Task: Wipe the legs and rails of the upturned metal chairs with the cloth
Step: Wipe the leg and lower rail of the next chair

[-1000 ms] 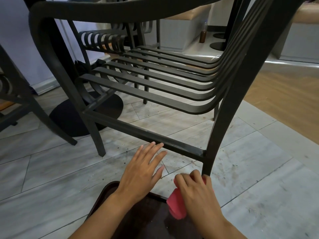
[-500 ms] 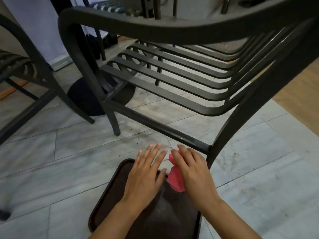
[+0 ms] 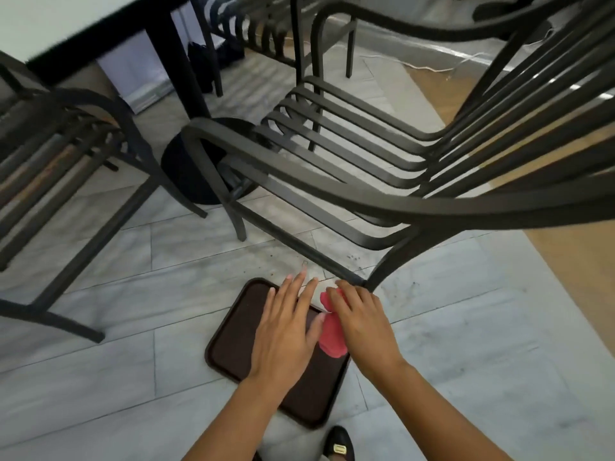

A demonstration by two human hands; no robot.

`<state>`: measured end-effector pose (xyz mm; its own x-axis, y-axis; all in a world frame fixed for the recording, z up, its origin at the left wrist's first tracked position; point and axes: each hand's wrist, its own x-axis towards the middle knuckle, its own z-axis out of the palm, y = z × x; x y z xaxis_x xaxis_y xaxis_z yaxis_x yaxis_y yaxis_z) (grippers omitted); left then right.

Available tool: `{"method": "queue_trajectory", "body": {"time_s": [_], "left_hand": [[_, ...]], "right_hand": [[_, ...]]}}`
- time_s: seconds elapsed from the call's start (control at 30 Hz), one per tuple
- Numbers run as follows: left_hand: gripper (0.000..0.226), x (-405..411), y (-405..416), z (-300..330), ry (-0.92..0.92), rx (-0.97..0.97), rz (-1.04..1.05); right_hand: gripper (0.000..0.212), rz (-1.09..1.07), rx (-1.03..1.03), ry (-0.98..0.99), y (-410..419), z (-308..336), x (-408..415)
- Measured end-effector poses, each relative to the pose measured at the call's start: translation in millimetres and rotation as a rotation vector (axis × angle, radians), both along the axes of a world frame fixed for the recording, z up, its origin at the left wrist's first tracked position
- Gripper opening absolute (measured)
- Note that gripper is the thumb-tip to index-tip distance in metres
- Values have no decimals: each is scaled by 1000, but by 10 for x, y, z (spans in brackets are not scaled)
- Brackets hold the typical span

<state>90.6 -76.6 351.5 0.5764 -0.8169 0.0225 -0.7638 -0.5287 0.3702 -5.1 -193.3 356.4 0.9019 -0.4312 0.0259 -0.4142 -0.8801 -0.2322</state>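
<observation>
Where tray [image 3: 233, 344] lies: chair [image 3: 366, 154], table base [image 3: 186, 168]

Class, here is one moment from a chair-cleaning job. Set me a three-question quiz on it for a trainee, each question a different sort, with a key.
1. True or false: the right hand holds a red cloth.
2. Which lies on the floor under the hands? A) a bucket B) a dark tray C) a broom
3. Fill in: the left hand is held ____, fingers straight, gripping nothing.

Key: 1 true; 2 B; 3 flat (open).
</observation>
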Motion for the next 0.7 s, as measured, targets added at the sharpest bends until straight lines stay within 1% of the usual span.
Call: {"method": "queue_trajectory", "body": {"time_s": [0.07,0.1,0.23,0.37,0.43,0.57,0.7], "left_hand": [[52,-84,-6,261,7,21,15],[53,-129,-21,397,8,32,22],[51,-305,-62,729,2,63,35],[51,-470,-122,928,-4,83,37],[52,-559,-153,1002,1,83,38],[56,-859,-155,1164,33,59,48],[60,-1269,-122,1362,48,55,53]], "right_hand": [[60,32,15,9,-33,214,-98],[61,44,16,23,-59,326,-154],[78,47,6,85,-138,602,-339],[81,31,4,74,-217,758,-516],[76,54,1,45,-273,793,-624],[57,102,-42,-12,-363,845,-916],[47,106,-49,-55,-410,959,-1300]]}}
